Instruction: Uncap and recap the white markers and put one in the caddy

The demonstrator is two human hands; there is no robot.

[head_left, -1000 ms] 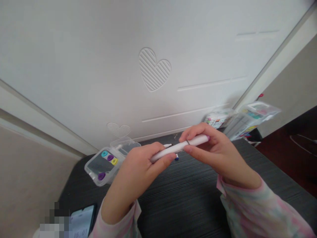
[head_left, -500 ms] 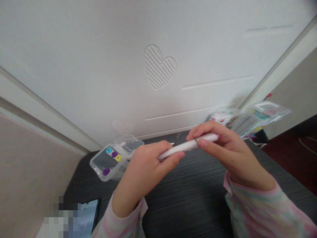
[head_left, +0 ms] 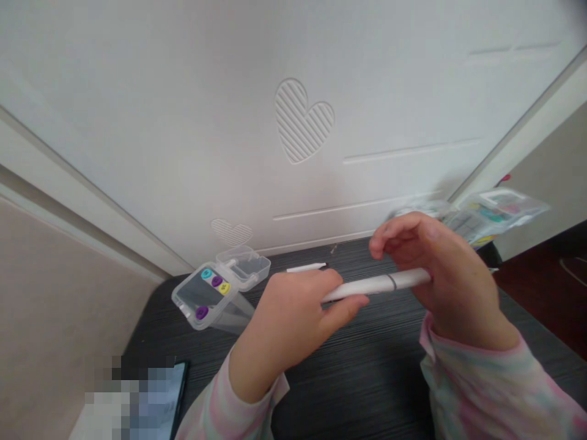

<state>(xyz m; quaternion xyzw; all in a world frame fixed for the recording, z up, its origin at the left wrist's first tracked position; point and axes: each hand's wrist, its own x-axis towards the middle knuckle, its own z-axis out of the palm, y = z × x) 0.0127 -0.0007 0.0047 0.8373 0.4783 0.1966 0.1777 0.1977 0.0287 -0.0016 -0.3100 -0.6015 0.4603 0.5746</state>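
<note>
A white marker pen with a grey ring round its barrel lies almost level above the table. My left hand is closed round its left part, thumb below and forefinger above. The palm of my right hand touches the marker's right end; the fingers there are raised and curved, apart from the barrel. That end is partly hidden against the palm. Behind my left hand, a second white pen with a dark tip lies on the table.
On the dark table, a clear plastic case with its lid open holds several round-ended items in blue, purple and yellow. A phone lies at the lower left. Clear packaging stands at the right, before a white panel.
My right fingers have come off the marker, and my right palm now meets its end. My left hand and the marker have shifted right in view, and the marker is more level.
</note>
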